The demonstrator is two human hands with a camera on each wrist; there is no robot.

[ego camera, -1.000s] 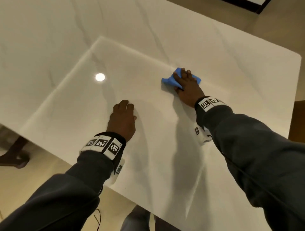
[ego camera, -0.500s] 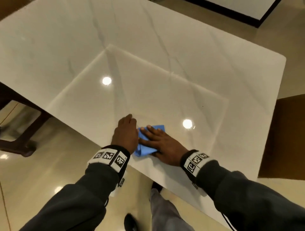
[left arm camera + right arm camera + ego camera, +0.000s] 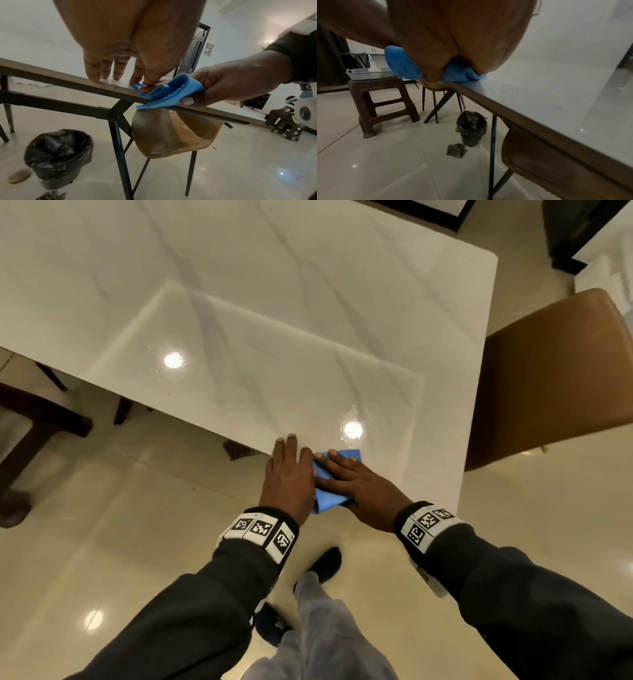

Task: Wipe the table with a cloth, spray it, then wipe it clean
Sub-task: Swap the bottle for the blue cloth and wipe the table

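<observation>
Both hands sit side by side at lower centre of the head view, dark-sleeved forearms reaching up from the bottom corners. The left hand [image 3: 289, 474] lies flat, fingers straight, fingertips [image 3: 96, 79] on the counter [image 3: 342, 313] edge. The right hand [image 3: 356, 491] presses palm-down on the blue cloth [image 3: 327, 496], fingers extended, thumb [image 3: 187, 100] tucked under its overhanging edge.

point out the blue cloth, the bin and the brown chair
blue cloth [image 3: 328, 497], head view, bare fold between the hands
bin [image 3: 471, 129], right wrist view, black bag liner
brown chair [image 3: 555, 371], head view, seat surface
</observation>
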